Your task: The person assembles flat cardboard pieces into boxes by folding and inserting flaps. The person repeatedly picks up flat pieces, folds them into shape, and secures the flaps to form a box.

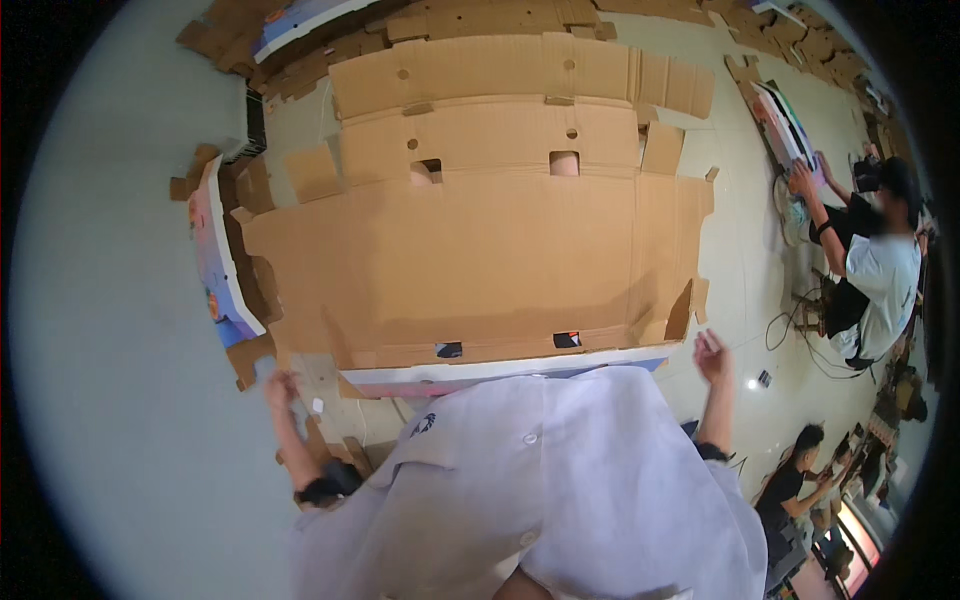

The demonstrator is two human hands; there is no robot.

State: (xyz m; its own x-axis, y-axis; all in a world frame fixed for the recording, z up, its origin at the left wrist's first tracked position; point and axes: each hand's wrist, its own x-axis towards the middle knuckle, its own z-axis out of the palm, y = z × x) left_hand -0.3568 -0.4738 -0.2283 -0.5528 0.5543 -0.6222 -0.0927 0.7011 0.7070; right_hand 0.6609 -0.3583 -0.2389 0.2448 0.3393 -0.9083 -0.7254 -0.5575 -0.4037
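A large brown cardboard box blank [500, 240] lies spread out in front of me, plain inner side up, with crease lines, slots and small round holes. Its near edge is folded up against my body and shows a white, pink and blue printed strip [500, 376]. On the right, my right hand [712, 358] is beside the near right corner flap [688, 310], fingers apart, holding nothing. My left hand [281, 386] hangs by the near left corner; its fingers are blurred, and I cannot make out whether they touch the cardboard.
To the left stands another printed cardboard piece [215, 250] by the grey wall. More flattened cardboard [490, 18] lies at the back. On the right a seated person [880, 260] handles a printed box [788, 125], with cables [800, 330] on the tiled floor. Other people [795, 490] sit lower right.
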